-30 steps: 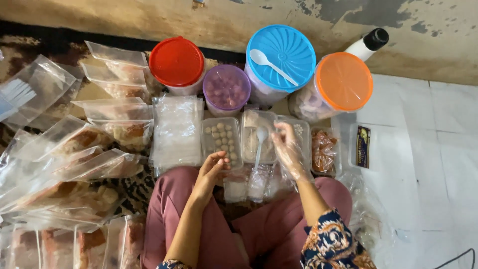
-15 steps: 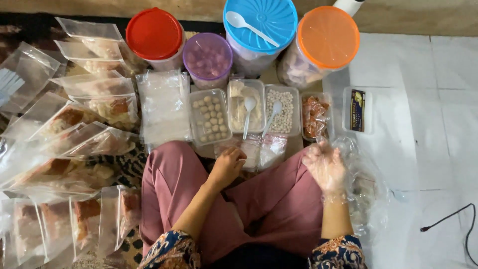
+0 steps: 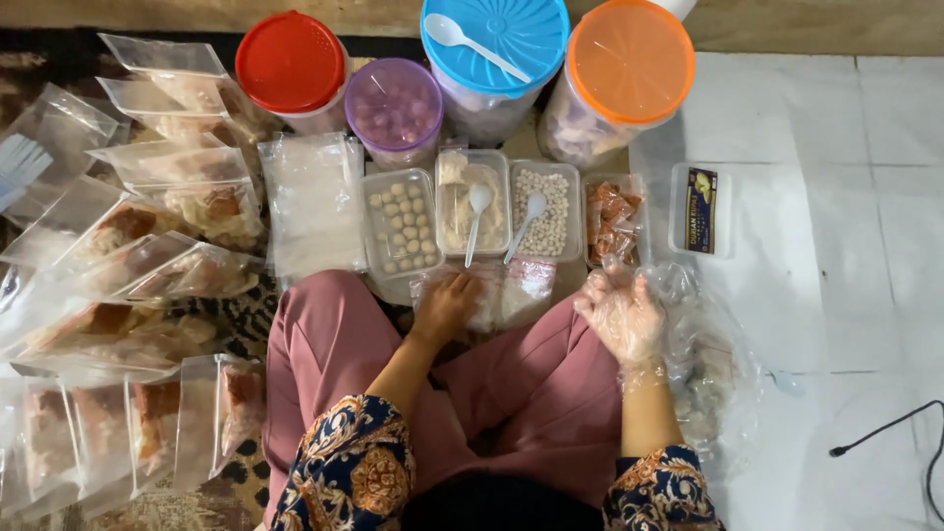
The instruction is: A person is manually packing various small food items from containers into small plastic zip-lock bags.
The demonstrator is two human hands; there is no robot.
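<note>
While the person sits cross-legged on the floor (image 3: 885,197) in pink trousers, the left hand (image 3: 444,307) lies palm down, fingers loosely curled, on a small clear bag (image 3: 462,295) lying between the knees; whether it grips that bag, I cannot tell. The right hand (image 3: 619,313) is up over the right knee, wearing a thin clear plastic glove, fingers spread and half open, holding nothing I can make out. Just beside it to the right lies a crumpled clear plastic bag (image 3: 713,369).

Beyond the hands, a row of clear tubs: one of pale round balls (image 3: 401,224), one of cream-coloured filling (image 3: 474,202) with a white spoon (image 3: 476,218) standing in it, one of small white pearls (image 3: 547,208) with a second spoon (image 3: 524,222), and one of reddish pieces (image 3: 612,218). Behind them stand four jars, lidded red (image 3: 290,61), purple (image 3: 395,100), blue (image 3: 495,39) and orange (image 3: 629,61). Filled clear pouches (image 3: 157,256) fan out across the left side of the floor.
</note>
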